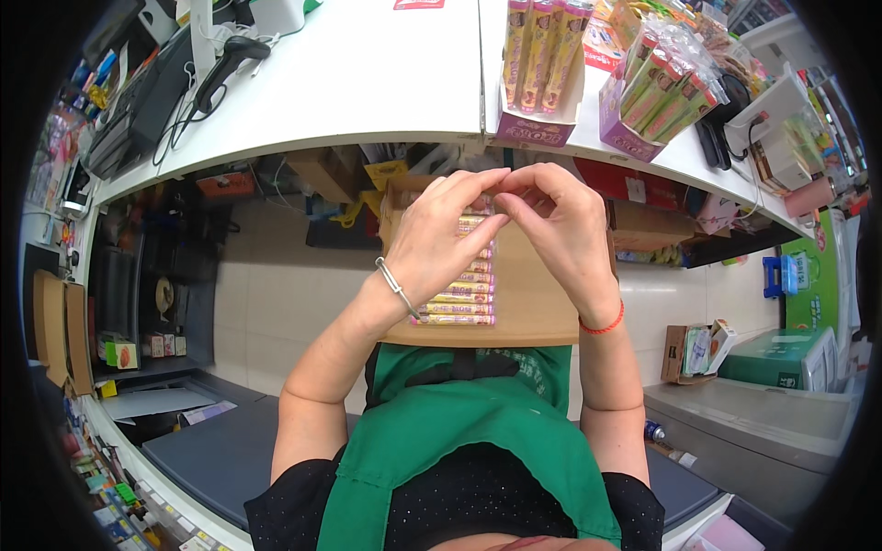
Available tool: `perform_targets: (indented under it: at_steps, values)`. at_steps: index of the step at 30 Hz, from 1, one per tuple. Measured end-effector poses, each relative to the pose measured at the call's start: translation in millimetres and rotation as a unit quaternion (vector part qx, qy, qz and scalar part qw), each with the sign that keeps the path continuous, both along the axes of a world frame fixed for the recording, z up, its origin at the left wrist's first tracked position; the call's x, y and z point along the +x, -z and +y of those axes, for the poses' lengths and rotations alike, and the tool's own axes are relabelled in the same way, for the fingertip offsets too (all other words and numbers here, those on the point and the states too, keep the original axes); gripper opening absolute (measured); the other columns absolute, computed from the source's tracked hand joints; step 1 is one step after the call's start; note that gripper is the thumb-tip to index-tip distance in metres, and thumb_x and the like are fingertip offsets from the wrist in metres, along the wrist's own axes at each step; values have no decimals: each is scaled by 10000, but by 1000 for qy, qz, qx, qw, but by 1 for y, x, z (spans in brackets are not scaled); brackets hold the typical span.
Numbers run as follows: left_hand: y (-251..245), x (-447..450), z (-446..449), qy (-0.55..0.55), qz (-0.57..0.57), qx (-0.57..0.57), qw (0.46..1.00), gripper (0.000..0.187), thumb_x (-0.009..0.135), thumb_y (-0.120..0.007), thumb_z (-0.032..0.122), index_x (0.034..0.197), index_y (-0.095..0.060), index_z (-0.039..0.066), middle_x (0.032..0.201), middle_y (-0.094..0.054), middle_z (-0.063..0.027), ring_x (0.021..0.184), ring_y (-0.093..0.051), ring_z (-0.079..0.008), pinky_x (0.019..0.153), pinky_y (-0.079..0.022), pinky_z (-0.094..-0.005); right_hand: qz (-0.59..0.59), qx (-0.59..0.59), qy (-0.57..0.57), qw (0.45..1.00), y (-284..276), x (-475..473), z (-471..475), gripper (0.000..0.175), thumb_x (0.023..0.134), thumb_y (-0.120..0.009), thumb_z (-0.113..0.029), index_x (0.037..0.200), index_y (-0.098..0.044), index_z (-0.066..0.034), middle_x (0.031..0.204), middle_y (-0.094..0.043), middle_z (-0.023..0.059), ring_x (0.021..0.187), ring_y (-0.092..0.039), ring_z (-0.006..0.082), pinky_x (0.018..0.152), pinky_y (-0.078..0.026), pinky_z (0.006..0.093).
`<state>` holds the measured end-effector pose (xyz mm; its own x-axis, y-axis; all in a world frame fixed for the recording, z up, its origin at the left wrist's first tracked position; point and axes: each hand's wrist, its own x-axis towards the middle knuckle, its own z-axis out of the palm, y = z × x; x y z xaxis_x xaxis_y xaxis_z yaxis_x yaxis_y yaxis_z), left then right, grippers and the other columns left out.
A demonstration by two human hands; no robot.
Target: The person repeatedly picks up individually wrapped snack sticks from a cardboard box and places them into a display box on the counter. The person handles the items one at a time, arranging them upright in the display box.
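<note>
Both my hands are raised over a cardboard box (537, 303) on my lap, fingertips close together. My left hand (448, 227), with a metal bangle at the wrist, has its thumb and fingers bent towards my right hand (558, 220), which has a red cord at the wrist and a pinched thumb and forefinger. Whether anything small lies between the fingertips cannot be made out. Beneath my left hand, a column of yellow and pink wrapped candy tubes (458, 298) lies side by side on the cardboard. The tubes' upper part is partly hidden by my hands.
On the white counter (372, 76) ahead stand a display box of yellow tubes (541, 127) and a display box of green tubes (634, 141). A barcode scanner (231, 65) is at the left. Under the counter are cardboard boxes (644, 227); a green box (775, 358) is at the right.
</note>
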<state>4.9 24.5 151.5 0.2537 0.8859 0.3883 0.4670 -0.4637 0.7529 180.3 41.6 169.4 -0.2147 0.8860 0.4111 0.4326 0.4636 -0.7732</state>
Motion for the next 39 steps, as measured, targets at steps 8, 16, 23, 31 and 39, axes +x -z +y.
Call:
perform_targets:
  at_steps: [8, 16, 23, 31, 39]
  values:
    - [30, -12, -21, -11, 16, -55, 998, 416, 870, -720, 79, 1275, -638, 35, 1101, -694, -129, 931, -681, -247, 891, -536, -354, -12, -82, -36, 996, 33, -5, -13, 92, 839, -737, -41, 923, -707, -19, 865, -703, 107, 744, -704, 226, 666, -565, 328]
    - [68, -28, -45, -2, 17, -123, 992, 400, 854, -699, 33, 1249, -640, 21, 1094, -705, -127, 962, -700, -236, 873, -557, -348, -19, -165, -78, 983, 74, -13, -30, 95, 837, -744, -68, 907, -717, -10, 871, -729, 127, 744, -711, 253, 672, -566, 361]
    - [89, -35, -63, -6, 18, -238, 971, 331, 853, -695, 65, 1183, -669, 51, 1037, -725, -133, 949, -707, -274, 842, -563, -382, -36, -246, -108, 963, 104, -17, -44, 112, 845, -707, -98, 912, -716, -9, 847, -736, 150, 755, -730, 281, 692, -567, 383]
    - [116, -41, -81, -17, 38, -283, 958, 303, 858, -717, 32, 1158, -678, 29, 1009, -741, -94, 908, -718, -191, 828, -569, -323, -84, -259, -135, 953, 131, -23, -58, 107, 847, -714, -107, 905, -718, -16, 841, -741, 157, 762, -736, 281, 695, -568, 380]
    - [137, -48, -91, -16, 84, -294, 952, 289, 845, -735, 51, 1131, -697, 37, 1011, -737, -117, 920, -720, -215, 821, -569, -336, -112, -269, -143, 946, 153, -23, -68, 130, 848, -714, -121, 943, -710, -33, 860, -754, 134, 823, -737, 287, 747, -565, 404]
